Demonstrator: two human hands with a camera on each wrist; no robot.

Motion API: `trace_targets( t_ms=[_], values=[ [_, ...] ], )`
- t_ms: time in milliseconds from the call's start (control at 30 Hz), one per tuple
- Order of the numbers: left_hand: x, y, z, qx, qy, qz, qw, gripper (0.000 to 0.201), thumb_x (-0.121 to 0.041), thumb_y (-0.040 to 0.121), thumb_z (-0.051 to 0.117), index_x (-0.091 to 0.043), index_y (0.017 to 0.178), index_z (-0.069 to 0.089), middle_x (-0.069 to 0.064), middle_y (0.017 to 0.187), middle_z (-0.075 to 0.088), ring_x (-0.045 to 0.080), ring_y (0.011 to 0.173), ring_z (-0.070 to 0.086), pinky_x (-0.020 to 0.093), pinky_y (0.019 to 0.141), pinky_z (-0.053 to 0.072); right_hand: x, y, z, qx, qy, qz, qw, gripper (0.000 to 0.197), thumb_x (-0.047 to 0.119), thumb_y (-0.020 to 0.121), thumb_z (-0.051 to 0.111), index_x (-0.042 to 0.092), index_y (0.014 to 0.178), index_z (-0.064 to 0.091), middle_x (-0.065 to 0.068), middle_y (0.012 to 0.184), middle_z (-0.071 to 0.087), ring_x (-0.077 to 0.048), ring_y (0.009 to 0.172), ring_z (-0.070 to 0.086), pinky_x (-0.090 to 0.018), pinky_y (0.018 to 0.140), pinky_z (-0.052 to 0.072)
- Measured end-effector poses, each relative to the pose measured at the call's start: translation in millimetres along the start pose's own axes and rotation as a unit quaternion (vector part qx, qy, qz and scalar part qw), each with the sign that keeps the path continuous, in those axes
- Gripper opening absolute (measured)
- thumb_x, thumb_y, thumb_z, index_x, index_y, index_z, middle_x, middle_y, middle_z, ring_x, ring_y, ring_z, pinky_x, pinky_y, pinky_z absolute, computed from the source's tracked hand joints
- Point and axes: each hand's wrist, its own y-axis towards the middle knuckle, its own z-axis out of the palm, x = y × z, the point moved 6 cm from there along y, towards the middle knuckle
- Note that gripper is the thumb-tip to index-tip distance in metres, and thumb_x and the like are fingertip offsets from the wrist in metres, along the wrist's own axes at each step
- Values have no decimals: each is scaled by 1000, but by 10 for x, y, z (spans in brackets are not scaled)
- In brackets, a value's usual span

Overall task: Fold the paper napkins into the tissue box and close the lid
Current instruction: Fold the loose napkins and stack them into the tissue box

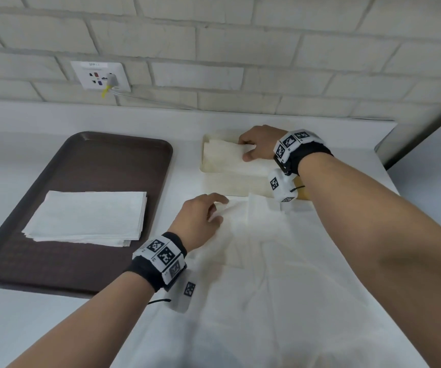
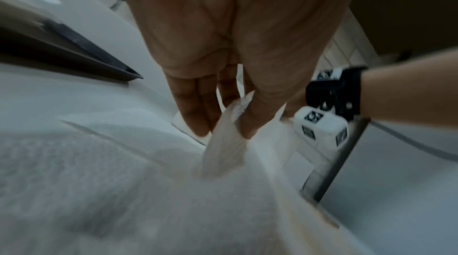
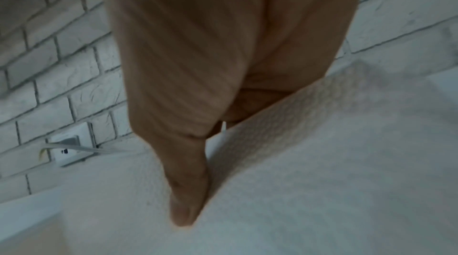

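An open cream tissue box [image 1: 230, 183] stands at the back of the white counter with a folded white napkin [image 1: 222, 155] in it. My right hand [image 1: 244, 150] reaches into the box and pinches that napkin's right edge, thumb on top; the right wrist view shows the thumb [image 3: 188, 190] lying on the napkin [image 3: 310, 161]. In front of the box a large unfolded napkin [image 1: 267, 248] lies spread out. My left hand [image 1: 218, 208] pinches its raised far-left edge, and the left wrist view shows this hand [image 2: 223, 122] gripping the fold [image 2: 223, 153].
A brown tray [image 1: 94, 155] at the left holds a stack of flat white napkins [image 1: 86, 216]. A yellowish piece [image 1: 303, 194] shows at the box's right end behind my wrist camera. The brick wall has a socket [image 1: 99, 75] with a plugged cable. The counter ends at the right.
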Motion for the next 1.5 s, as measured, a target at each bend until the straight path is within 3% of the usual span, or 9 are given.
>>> trace_targets(
  t_ms=[100,200,333,500,600,867,1100,1367,1500],
  values=[
    [0,-36,-130,-37,-61,-25,997,53,-11,86,76,-31,132,60,-8,92,57,6,67,59,7,68,43,21,-63,33,15,-5,1,1000,35,28,96,68,14,128,62,-7,120,64,-29,110,60,-32,80,39],
    [37,-43,-129,-27,-101,-76,992,73,-28,82,85,-39,144,48,-4,113,59,16,85,68,26,82,56,22,-96,140,38,-21,9,999,44,26,97,65,14,138,57,-7,135,61,-30,120,58,-33,88,43],
    [103,-37,16,27,-85,-123,988,91,-36,82,85,-34,154,30,2,114,57,19,102,58,27,85,47,107,-110,90,28,-45,0,999,48,21,102,59,16,149,48,-10,150,49,-32,132,51,-40,103,43],
    [91,-39,95,28,-55,-106,992,70,-23,90,76,-30,150,40,-10,85,55,4,77,55,10,60,38,189,-94,-72,14,-51,-34,998,35,19,97,62,16,132,62,-10,125,64,-30,107,60,-40,90,50],
    [49,-26,34,1,-55,-82,995,60,-17,91,72,-32,144,47,-11,79,54,2,71,54,6,57,39,132,-65,-28,38,-81,-30,996,43,18,96,64,19,138,60,-5,131,62,-31,117,59,-33,87,44],
    [61,-9,-6,-10,-90,-94,991,59,-25,86,80,-33,137,50,-20,85,48,2,74,51,10,59,38,-58,44,103,57,-107,14,993,51,22,102,59,18,151,45,-6,154,47,-27,134,49,-32,94,41],
    [40,6,39,4,-85,-99,991,52,-26,89,77,-35,135,53,-9,110,57,15,99,57,9,66,37,61,44,-33,107,-9,-47,993,38,30,93,72,22,130,67,0,117,72,-22,106,67,-37,96,52],
    [-261,-122,-540,-69,-10,18,997,57,-18,91,75,-32,141,52,-8,84,62,3,69,53,4,63,40,-83,170,155,83,-80,-13,993,42,25,99,62,13,139,54,-8,140,54,-28,122,55,-31,90,40],
    [-422,-228,-782,-80,-30,96,992,54,-17,92,76,-36,138,56,-8,100,69,3,89,62,4,77,41,-74,153,59,56,-47,-31,997,40,22,99,64,16,138,59,-4,129,58,-27,124,56,-26,88,37]
  ],
)
